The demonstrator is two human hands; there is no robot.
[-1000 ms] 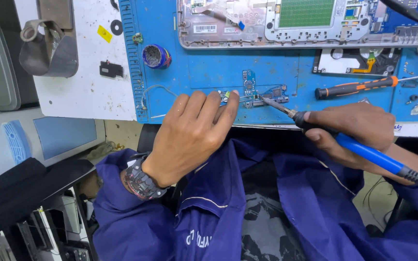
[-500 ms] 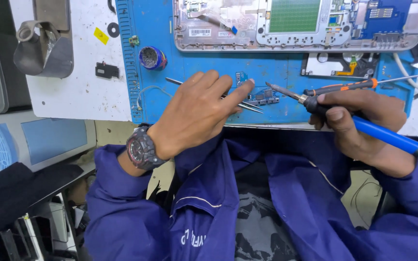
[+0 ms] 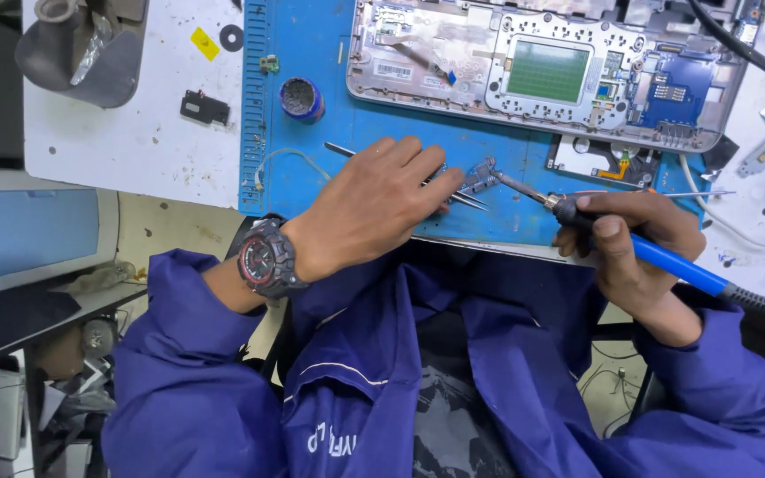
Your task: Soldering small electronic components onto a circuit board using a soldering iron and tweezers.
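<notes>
Left hand (image 3: 374, 208), fingers pressed together, lies on the blue work mat (image 3: 347, 133) below the opened laptop chassis (image 3: 542, 71), pinching tweezers (image 3: 467, 196). Right hand (image 3: 630, 248) grips a blue-handled soldering iron (image 3: 613, 235), its tip touching a small circuit board (image 3: 482, 173) just beside the left fingertips.

- Before you, a small yellow diamond-shaped sticker (image 3: 204, 43) lies on the white board, upper left.
- A white rectangular barcode label (image 3: 393, 70) sits on the opened laptop chassis (image 3: 418, 88), near its left edge.
</notes>
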